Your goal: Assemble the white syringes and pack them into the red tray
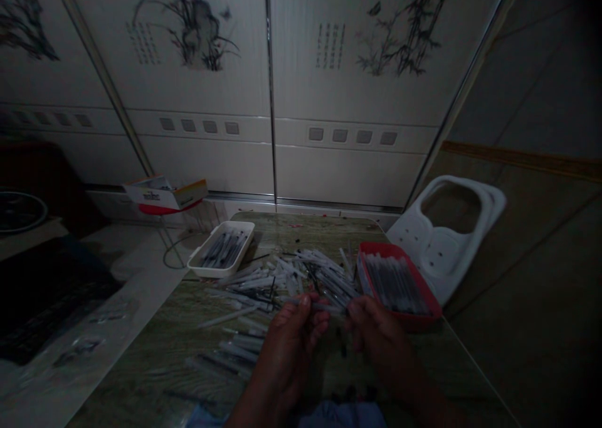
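Note:
A slim pen [332, 308] with a pale barrel lies level between my two hands, above the table. My left hand [298, 327] is closed around its left part, thumb on top. At the other end, my right hand [369, 324] pinches the tip with thumb and fingers; whether a cap is there is too dark to tell. Just beyond my hands spreads a loose heap of pens [286, 274], clear and dark ones mixed. More pens [235, 354] lie to the left of my left forearm.
A white tray of pens [192, 266] stands at the table's [155, 346] far left. At the right is a red basket [435, 317] packed with pens, beside a white plastic chair [437, 252]. Behind, an open carton [150, 196] rests on a red stool [162, 209] before sliding doors [211, 164].

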The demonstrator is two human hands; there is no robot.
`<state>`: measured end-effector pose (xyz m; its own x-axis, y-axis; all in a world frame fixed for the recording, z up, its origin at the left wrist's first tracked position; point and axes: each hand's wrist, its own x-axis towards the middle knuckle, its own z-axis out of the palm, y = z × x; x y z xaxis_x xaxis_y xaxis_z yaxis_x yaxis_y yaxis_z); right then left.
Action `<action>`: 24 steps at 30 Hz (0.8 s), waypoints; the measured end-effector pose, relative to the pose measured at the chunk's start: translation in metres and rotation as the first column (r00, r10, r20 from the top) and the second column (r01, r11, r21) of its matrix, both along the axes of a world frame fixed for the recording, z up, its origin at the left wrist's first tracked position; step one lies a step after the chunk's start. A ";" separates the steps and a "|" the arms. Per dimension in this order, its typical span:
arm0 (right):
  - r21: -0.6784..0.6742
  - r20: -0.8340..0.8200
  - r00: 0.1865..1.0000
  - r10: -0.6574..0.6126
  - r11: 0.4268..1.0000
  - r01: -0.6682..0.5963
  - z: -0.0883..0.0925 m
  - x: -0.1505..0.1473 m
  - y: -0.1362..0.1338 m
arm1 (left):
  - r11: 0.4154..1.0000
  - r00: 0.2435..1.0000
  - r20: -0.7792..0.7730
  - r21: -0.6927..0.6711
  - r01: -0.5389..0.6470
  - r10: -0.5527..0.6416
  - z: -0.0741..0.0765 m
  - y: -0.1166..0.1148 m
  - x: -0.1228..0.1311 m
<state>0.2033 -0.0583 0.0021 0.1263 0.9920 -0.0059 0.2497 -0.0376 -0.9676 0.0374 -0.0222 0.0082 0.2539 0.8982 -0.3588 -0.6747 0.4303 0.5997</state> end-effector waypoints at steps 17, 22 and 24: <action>-0.003 -0.053 0.999 0.003 1.000 -0.003 -0.002 0.000 0.001 | 0.996 0.997 -0.013 0.042 0.078 -0.077 0.000 -0.001 -0.001; -0.051 -0.082 0.996 -0.031 0.998 0.027 -0.001 0.001 0.003 | 0.998 0.999 -0.010 0.032 0.052 -0.051 0.000 -0.002 0.000; -0.013 -0.064 0.998 -0.014 1.000 0.013 0.002 0.001 0.002 | 0.999 0.999 -0.009 0.032 0.035 -0.035 -0.001 -0.001 0.000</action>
<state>0.2043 -0.0565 0.0037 0.1389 0.9899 -0.0272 0.1868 -0.0532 -0.9810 0.0374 -0.0237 0.0075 0.2826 0.8998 -0.3325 -0.6543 0.4343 0.6191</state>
